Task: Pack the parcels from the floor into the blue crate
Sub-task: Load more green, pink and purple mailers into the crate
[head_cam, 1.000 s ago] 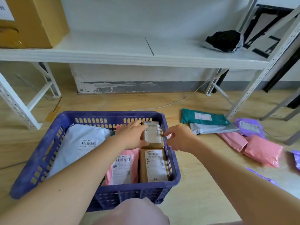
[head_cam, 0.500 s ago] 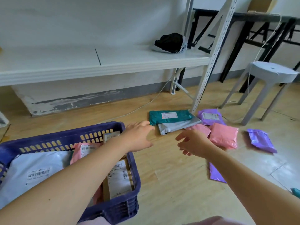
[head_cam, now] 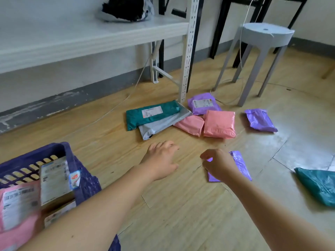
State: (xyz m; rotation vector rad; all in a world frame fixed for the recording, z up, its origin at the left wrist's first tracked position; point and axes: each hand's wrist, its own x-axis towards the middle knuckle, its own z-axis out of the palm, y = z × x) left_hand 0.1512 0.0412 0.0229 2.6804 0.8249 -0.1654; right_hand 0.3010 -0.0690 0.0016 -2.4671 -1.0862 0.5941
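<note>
The blue crate (head_cam: 85,174) sits at the lower left, holding a pink parcel (head_cam: 18,211) and brown boxes (head_cam: 54,178) with labels. Parcels lie on the floor: a teal one (head_cam: 152,115) on a grey one (head_cam: 163,125), two pink ones (head_cam: 219,125), (head_cam: 190,125), and purple ones (head_cam: 204,104), (head_cam: 260,120). My left hand (head_cam: 161,160) hovers over bare floor, fingers apart, holding nothing. My right hand (head_cam: 217,163) is above a flat purple parcel (head_cam: 239,165), fingers curled and apart; I cannot tell whether it touches.
A white shelf rack's post (head_cam: 187,57) stands behind the parcels, with a black bag (head_cam: 125,8) on its shelf. A grey stool (head_cam: 261,42) is at the back right, a white cable (head_cam: 116,107) runs along the floor, and another teal parcel (head_cam: 319,185) lies at the right edge.
Both hands have left the crate and moved right over the floor. The view swung right, so the crate now sits at the lower left. My right hand has come over the flat purple parcel.
</note>
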